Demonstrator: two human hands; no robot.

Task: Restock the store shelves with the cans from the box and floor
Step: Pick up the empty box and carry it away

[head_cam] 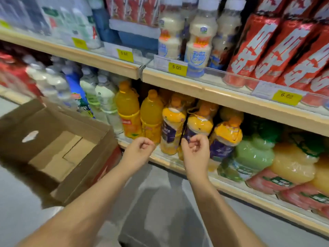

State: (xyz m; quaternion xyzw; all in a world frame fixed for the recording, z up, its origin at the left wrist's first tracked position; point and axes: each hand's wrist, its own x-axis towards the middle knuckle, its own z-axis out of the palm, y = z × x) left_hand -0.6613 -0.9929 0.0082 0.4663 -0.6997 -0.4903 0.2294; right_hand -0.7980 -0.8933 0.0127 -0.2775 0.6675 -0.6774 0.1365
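An open cardboard box (58,139) stands on the floor at the left, and its inside shows only bare cardboard. Tall red cans (277,50) fill the right end of the upper wooden shelf (222,97). My left hand (138,150) hovers in front of the lower shelf (240,191), fingers curled in, holding nothing. Beside it, my right hand (195,150) is also loosely curled and empty, just in front of the orange juice bottles (172,127). No loose can is visible on the floor.
White milk-drink bottles (199,43) and yellow price tags (177,68) line the upper shelf. Yellow, green and pink drink bottles crowd the lower shelf. Grey floor (160,202) lies between the box and the shelving.
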